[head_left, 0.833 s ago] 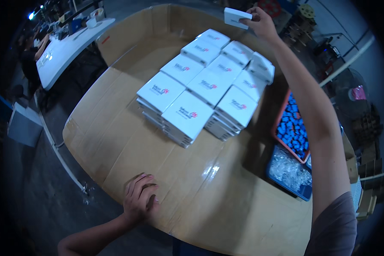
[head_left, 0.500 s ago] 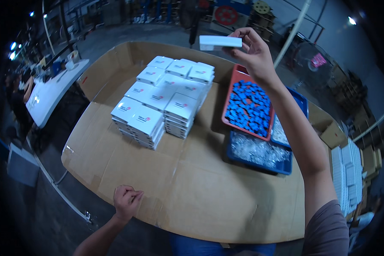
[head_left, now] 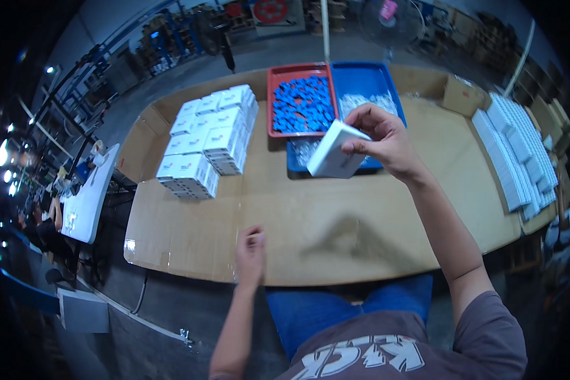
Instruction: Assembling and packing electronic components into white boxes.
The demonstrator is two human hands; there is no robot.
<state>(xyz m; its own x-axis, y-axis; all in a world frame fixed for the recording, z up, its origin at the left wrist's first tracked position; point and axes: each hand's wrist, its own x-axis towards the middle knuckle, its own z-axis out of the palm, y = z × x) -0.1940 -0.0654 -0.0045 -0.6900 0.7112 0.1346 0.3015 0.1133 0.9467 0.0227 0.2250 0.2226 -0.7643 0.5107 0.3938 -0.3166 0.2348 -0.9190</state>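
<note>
My right hand (head_left: 386, 140) grips a thin white box (head_left: 341, 154) by its upper edge, thumb on one face and fingers behind. The box is raised and tilted over the near side of the trays. Low at the near edge of the cardboard-covered table (head_left: 285, 253), my left hand (head_left: 252, 250) has its fingers curled in, and nothing shows in them. Stacks of similar white boxes (head_left: 199, 136) stand to the left. Closest to the held box are a red tray (head_left: 270, 104) full of small blue pieces (head_left: 303, 101) and a blue tray (head_left: 364, 77) with small white pieces (head_left: 368, 101).
Below those trays, another blue tray (head_left: 294, 166) holds clear plastic pieces, partly hidden by the held box. Long stacks of white parts (head_left: 510, 155) line the right end. A raised cardboard rim (head_left: 164, 95) edges the table's back. Another person (head_left: 47, 221) sits at a white table (head_left: 92, 190) far left.
My right hand has brought the white box down and nearer, turning it from level to tilted. My left hand has shifted right, and the whole view has turned to the right.
</note>
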